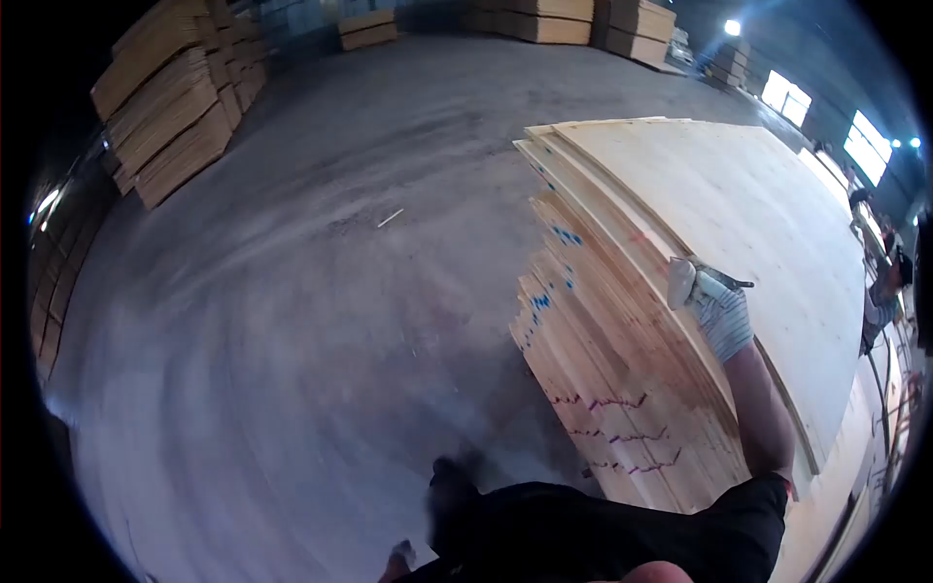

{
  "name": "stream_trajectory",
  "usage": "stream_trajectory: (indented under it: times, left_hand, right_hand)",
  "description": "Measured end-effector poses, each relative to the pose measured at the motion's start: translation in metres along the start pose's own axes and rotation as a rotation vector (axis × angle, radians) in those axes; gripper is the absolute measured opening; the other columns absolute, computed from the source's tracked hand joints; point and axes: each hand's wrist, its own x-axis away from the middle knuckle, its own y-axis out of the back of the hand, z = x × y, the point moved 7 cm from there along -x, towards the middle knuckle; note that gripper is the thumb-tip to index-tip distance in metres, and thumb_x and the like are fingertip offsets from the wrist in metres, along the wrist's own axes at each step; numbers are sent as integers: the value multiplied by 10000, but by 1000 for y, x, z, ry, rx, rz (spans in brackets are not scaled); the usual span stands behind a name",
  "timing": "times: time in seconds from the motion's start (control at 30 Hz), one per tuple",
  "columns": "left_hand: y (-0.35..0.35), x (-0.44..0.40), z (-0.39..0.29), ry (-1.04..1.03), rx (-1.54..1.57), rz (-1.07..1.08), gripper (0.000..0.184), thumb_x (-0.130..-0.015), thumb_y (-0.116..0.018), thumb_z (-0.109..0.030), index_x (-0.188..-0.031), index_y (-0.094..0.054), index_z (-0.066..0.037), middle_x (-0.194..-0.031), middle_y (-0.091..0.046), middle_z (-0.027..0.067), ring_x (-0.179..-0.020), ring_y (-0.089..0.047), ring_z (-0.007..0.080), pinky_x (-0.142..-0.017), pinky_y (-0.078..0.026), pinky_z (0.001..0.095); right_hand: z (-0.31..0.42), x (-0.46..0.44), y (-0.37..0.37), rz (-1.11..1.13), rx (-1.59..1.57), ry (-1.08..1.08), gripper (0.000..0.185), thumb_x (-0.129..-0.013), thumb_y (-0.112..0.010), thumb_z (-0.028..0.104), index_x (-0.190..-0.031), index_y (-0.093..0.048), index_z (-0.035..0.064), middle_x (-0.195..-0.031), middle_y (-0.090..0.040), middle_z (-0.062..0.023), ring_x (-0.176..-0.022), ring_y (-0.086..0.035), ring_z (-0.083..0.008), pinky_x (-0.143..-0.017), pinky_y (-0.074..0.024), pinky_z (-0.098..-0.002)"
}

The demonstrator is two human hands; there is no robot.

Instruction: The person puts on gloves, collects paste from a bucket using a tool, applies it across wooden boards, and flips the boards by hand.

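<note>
My right hand [723, 316], in a pale striped glove, is closed over the near edge of a plywood stack. It grips a small tool with a thin dark end [736, 282]; its kind is unclear. A pale rounded piece [681, 283] shows beside the fingers. Under the hand lies the large, light top sheet [748, 194], slightly offset from the sheets below. Blue and purplish marks run along the stacked edges [622, 340]. Low in the view, a small blurred shape [398, 561] beside my dark clothing may be my left hand; its fingers cannot be made out.
Tall board stacks [180, 107] stand at the far left, with more stacks [559, 21] at the back. A thin light strip [391, 218] lies on the grey floor [321, 291]. Another person [882, 296] is beyond the plywood at the right, near bright windows.
</note>
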Motion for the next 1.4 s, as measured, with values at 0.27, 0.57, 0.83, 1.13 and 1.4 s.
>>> stream_trajectory:
  times: [0.27,0.57,0.83,1.13,1.4]
  left_hand:
    - [291,-275,-409,-257,-76,-19,836,-1040,-423,-638,-1525,-400,42,-1540,-472,229,-1443,-432,374,-1199,-349,465]
    - [338,-381,-913,-1025,242,11,538,-1045,-573,-477,-1332,-642,-27,-1249,-694,74,-1197,-615,203,-1088,-466,382]
    - [274,-237,-1230,-1361,63,486,496,-1075,-559,-325,-1449,-562,2,-1460,-593,146,-1360,-544,250,-1171,-403,393]
    - [217,-6,-1492,-2366,-200,720,474,-1031,-593,-216,-1455,-547,-10,-1470,-570,186,-1371,-521,375,-1157,-393,478]
    - [73,70,-1530,-2814,-500,1200,544,-950,-653,-306,-1401,-573,-12,-1453,-564,223,-1354,-507,436,-1136,-389,537]
  right_hand:
    - [-47,-123,-36,-403,-10,-38,370,-948,-670,112,-1282,-667,-47,-1187,-729,-139,-1002,-723,-232,-888,-618,-362]
    - [-66,-296,-55,-750,-11,172,345,-981,-634,118,-1296,-670,-19,-1212,-728,-147,-1071,-735,-237,-926,-631,-361]
    - [-86,-372,-24,-1121,179,212,315,-947,-683,82,-1248,-718,-2,-1056,-743,-38,-813,-671,-81,-729,-593,-233]
    - [-94,-339,-36,-1625,281,189,282,-991,-634,107,-1224,-710,-32,-1146,-754,-131,-990,-741,-207,-892,-643,-354]
    - [-77,-299,9,-1883,384,502,196,-931,-686,109,-1074,-774,8,-993,-772,-91,-913,-740,-193,-822,-629,-346]
